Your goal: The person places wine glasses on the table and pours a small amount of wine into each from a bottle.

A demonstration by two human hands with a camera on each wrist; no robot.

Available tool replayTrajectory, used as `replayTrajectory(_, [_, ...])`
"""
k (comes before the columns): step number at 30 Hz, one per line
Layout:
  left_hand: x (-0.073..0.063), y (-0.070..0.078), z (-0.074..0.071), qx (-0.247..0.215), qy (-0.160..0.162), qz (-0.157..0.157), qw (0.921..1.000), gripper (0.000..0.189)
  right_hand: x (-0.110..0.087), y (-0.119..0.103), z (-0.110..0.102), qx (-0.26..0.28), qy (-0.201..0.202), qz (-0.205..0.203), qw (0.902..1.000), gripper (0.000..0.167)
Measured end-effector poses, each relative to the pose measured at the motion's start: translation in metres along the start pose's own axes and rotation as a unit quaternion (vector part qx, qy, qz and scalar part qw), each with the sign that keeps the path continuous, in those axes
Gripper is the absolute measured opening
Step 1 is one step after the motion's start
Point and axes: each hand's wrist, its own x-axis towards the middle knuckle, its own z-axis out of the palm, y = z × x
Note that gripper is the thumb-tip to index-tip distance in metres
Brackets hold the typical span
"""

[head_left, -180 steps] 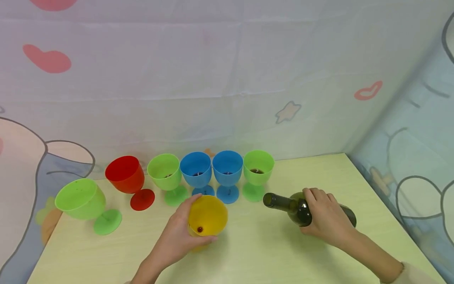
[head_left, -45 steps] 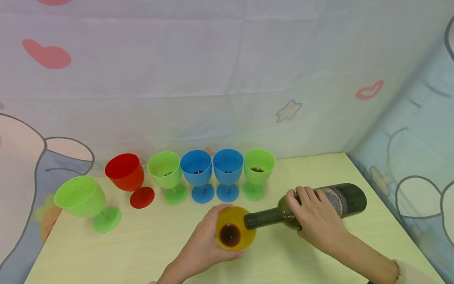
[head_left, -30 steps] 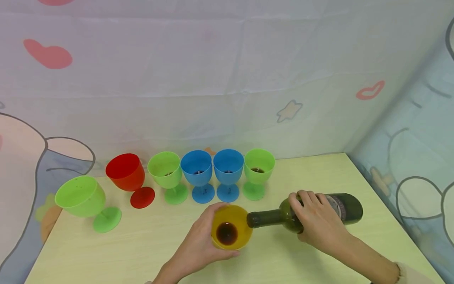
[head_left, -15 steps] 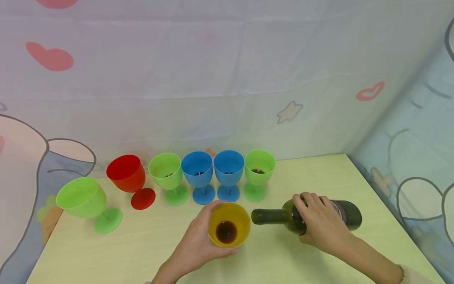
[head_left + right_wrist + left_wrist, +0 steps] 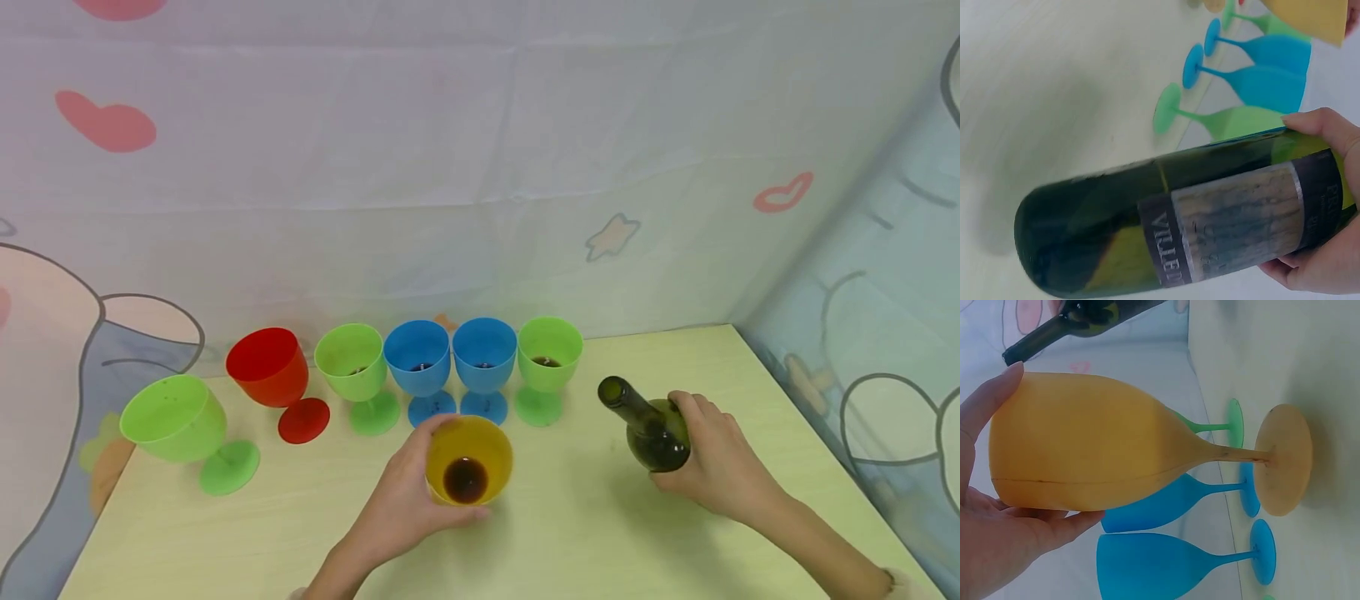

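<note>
My left hand (image 5: 408,492) grips a yellow goblet (image 5: 487,446) round its bowl, fingers behind and thumb in front. Dark liquid (image 5: 465,481) lies in the bottom of the bowl. In the left wrist view the goblet's stem and round foot (image 5: 1283,459) show close to the table. To the right, my right hand (image 5: 720,458) holds a dark green wine bottle (image 5: 656,433) by its body, neck leaning up and toward the back left. The right wrist view shows the bottle's label (image 5: 1235,219). The bottle's mouth (image 5: 613,388) is apart from the yellow goblet.
Along the back stand two blue goblets (image 5: 417,354) (image 5: 484,354) between two green goblets (image 5: 550,350) (image 5: 349,358), with dark liquid in them. Farther left are a red goblet (image 5: 266,367) and another green goblet (image 5: 174,421). A printed cloth (image 5: 480,167) hangs behind the pale table (image 5: 570,533).
The bottle first tipped over the yellow goblet, and dark liquid collected there. Since then its neck has swung up and away to the right, while the goblet has shifted slightly left.
</note>
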Motion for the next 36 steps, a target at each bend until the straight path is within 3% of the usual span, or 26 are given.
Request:
replayTrajectory(6, [0.006, -0.003, 0.001, 0.008, 0.021, 0.002, 0.9998, 0.090, 0.000, 0.014, -0.002, 0.065, -0.003, 0.049, 0.9967, 0.078])
replayTrajectory(15, [0.029, -0.003, 0.013, -0.009, 0.013, 0.030, 0.9994, 0.090, 0.000, 0.025, -0.004, 0.088, 0.001, 0.080, 0.9929, 0.083])
replayTrajectory(22, [0.044, -0.001, 0.029, -0.013, -0.010, 0.057, 0.9982, 0.085, 0.000, 0.028, -0.004, 0.093, 0.000, 0.086, 0.9919, 0.085])
replayTrajectory(36, [0.071, 0.007, 0.058, -0.023, -0.034, 0.060, 0.9973, 0.086, 0.001, 0.029, -0.002, 0.089, -0.005, 0.085, 0.9924, 0.086])
